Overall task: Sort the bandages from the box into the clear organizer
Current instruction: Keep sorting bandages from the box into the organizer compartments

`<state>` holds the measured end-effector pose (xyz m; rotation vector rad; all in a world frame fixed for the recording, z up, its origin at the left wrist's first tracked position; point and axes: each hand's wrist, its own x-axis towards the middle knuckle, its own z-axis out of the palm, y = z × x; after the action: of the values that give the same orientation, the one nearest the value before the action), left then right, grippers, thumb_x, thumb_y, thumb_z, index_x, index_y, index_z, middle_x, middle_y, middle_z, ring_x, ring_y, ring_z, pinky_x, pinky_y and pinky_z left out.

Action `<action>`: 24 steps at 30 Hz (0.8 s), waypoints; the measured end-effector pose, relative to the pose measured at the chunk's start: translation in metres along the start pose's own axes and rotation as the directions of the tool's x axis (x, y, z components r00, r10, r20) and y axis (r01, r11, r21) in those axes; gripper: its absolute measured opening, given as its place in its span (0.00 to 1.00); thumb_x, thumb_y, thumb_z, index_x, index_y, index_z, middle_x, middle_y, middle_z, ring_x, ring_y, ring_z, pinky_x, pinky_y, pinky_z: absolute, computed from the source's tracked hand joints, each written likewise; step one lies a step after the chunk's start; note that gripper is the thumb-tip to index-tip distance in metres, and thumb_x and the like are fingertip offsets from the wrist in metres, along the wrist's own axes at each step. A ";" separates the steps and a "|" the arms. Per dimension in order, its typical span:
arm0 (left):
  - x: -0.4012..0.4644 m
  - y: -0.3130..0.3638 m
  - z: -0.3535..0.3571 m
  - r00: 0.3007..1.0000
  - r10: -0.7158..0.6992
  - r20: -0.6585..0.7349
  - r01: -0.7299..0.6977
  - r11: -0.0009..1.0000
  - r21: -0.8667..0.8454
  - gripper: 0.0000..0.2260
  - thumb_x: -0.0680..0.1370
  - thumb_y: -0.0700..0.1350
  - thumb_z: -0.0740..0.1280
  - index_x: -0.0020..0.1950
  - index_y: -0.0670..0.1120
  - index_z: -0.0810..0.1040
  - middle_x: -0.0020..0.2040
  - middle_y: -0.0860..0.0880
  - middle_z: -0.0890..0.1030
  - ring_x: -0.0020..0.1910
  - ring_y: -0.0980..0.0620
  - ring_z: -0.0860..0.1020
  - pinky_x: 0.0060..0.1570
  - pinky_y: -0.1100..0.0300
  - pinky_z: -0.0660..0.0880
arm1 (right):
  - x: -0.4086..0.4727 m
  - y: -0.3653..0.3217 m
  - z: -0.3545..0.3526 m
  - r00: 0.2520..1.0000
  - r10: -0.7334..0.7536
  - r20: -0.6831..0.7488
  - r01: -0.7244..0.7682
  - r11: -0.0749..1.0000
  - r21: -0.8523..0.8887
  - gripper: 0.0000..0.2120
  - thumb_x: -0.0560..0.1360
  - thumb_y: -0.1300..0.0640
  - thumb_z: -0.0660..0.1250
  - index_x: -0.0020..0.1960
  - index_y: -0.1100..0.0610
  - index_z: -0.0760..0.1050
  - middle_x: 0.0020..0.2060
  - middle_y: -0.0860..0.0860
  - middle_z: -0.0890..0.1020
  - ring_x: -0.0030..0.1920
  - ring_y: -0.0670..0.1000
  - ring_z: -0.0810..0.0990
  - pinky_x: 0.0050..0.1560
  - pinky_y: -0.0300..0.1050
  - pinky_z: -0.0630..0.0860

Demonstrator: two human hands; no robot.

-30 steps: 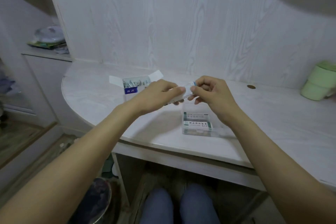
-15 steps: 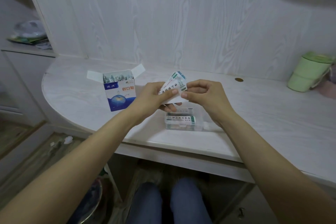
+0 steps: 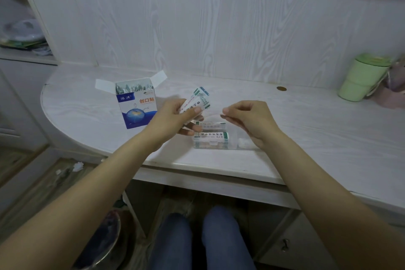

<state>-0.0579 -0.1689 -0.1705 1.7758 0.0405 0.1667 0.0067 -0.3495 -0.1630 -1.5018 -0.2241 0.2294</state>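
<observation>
An open blue-and-white bandage box (image 3: 137,106) stands on the white desk, packed with wrapped bandages. My left hand (image 3: 173,119) grips a small fan of white-and-green bandages (image 3: 198,99) just right of the box. My right hand (image 3: 249,117) hovers a short gap to the right, its thumb and forefinger pinched on what looks like the thin white edge of one bandage. Below both hands lies the clear organizer (image 3: 235,138), holding stacked bandages (image 3: 211,137) in its left part and a small white item at its right end.
A green lidded cup (image 3: 362,78) stands at the far right against the wall, with a small brown disc (image 3: 281,88) on the desk nearby. A shelf with clutter (image 3: 23,36) is on the left. A bin (image 3: 103,243) and my knees sit under the desk edge.
My right hand has come off the fanned bandages and moved right, leaving a gap. My left hand keeps the fan, and the view has shifted so the box shows fully.
</observation>
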 end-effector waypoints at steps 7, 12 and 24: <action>0.001 -0.003 -0.004 0.990 -0.034 -0.137 0.036 0.999 0.008 0.06 0.80 0.46 0.64 0.55 0.48 0.76 0.46 0.46 0.83 0.34 0.55 0.82 0.28 0.63 0.77 | -0.004 0.012 -0.002 0.995 -0.050 -0.091 0.021 0.956 -0.293 0.08 0.68 0.70 0.71 0.38 0.58 0.80 0.37 0.59 0.83 0.42 0.55 0.84 0.51 0.46 0.81; 0.004 -0.002 -0.004 0.992 -0.028 -0.125 0.040 0.995 0.093 0.09 0.80 0.47 0.64 0.58 0.46 0.75 0.46 0.48 0.83 0.32 0.57 0.81 0.27 0.64 0.75 | -0.006 0.016 0.004 0.983 -0.154 -0.095 0.070 0.807 -0.587 0.04 0.69 0.66 0.71 0.40 0.58 0.80 0.38 0.54 0.83 0.40 0.50 0.82 0.40 0.31 0.76; 0.004 -0.004 -0.002 0.993 -0.003 -0.118 0.018 0.992 0.127 0.11 0.80 0.47 0.63 0.60 0.45 0.74 0.45 0.48 0.82 0.30 0.58 0.80 0.25 0.65 0.74 | -0.005 0.018 0.013 0.978 -0.198 0.062 0.166 0.569 -0.805 0.03 0.70 0.65 0.70 0.43 0.59 0.80 0.40 0.51 0.77 0.43 0.48 0.75 0.38 0.36 0.68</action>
<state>-0.0543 -0.1661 -0.1733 1.8912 0.1483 0.2667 -0.0025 -0.3373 -0.1802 -2.3883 -0.5044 -0.1039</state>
